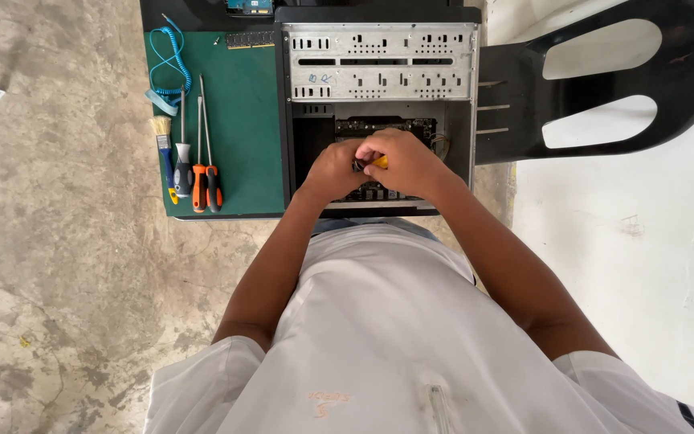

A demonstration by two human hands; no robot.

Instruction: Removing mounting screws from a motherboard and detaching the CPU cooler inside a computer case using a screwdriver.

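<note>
We hold both hands together over the open computer case [379,60], which lies on its side at the table edge directly in front of us. Our right hand [406,163] is closed around a tool [378,162] with a yellow and black handle; only a short part of the handle shows between the fingers, and its tip is hidden. Our left hand [333,169] is curled shut and touches the right hand at the same handle; we cannot tell whether it grips the tool or only steadies it. The hands sit above the circuit board [385,127] inside the case, in the lower bay below the perforated metal drive cage [381,62]. Left of the case lies a green mat [242,120]. On the mat's left edge we see, side by side and parallel: a small brush [162,141], a grey-handled screwdriver [182,157], and two orange-handled screwdrivers [206,181], touching one another. A coiled blue cord [169,60] lies above them near the mat's top corner, and a memory stick [251,38] lies at the mat's top edge. A black plastic chair [596,76] stands just beside the case on the right. The floor [58,241] is bare concrete.
</note>
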